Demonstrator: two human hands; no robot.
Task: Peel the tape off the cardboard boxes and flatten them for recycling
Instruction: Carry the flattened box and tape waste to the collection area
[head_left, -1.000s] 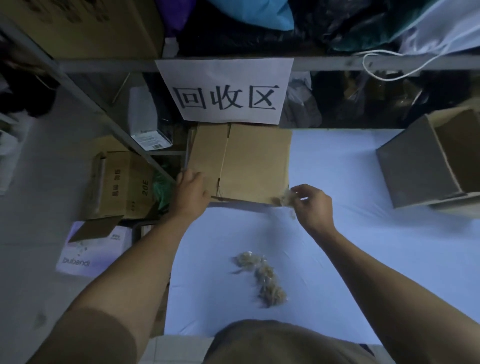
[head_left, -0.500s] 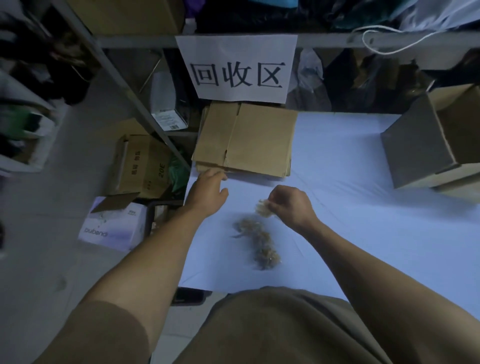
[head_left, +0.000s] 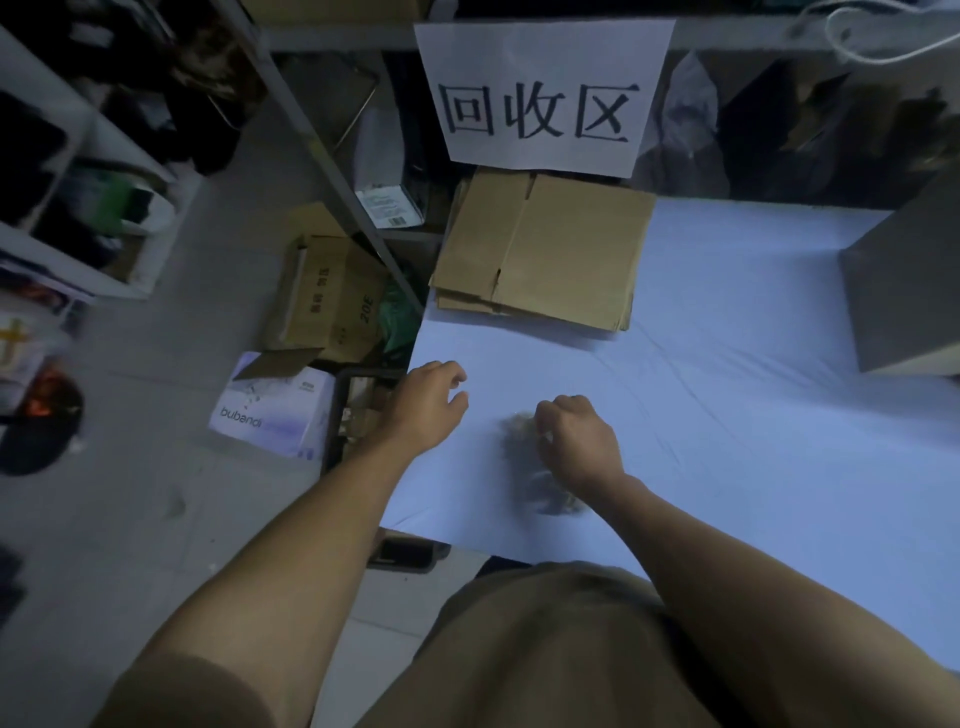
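Note:
A stack of flattened brown cardboard boxes (head_left: 540, 254) lies at the back left of the white table (head_left: 753, 395), under a paper sign. My right hand (head_left: 576, 436) is curled over the near end of a heap of crumpled peeled tape (head_left: 540, 478) and pinches a wad of tape at the heap's top. My left hand (head_left: 428, 402) hovers over the table's left edge with loosely curled fingers, holding nothing. An unflattened box (head_left: 904, 296) stands at the right edge, partly cut off.
A white sign with black characters (head_left: 540, 98) hangs from a metal shelf rail. On the floor to the left lie a brown carton (head_left: 327, 296) and a white "bubandi" box (head_left: 270, 410). A slanted metal post (head_left: 332, 171) runs beside the table's left corner.
My right hand has carried the tape wad from the flattened boxes' front edge down onto the tape heap. My left hand has let go of the cardboard and drawn back toward me.

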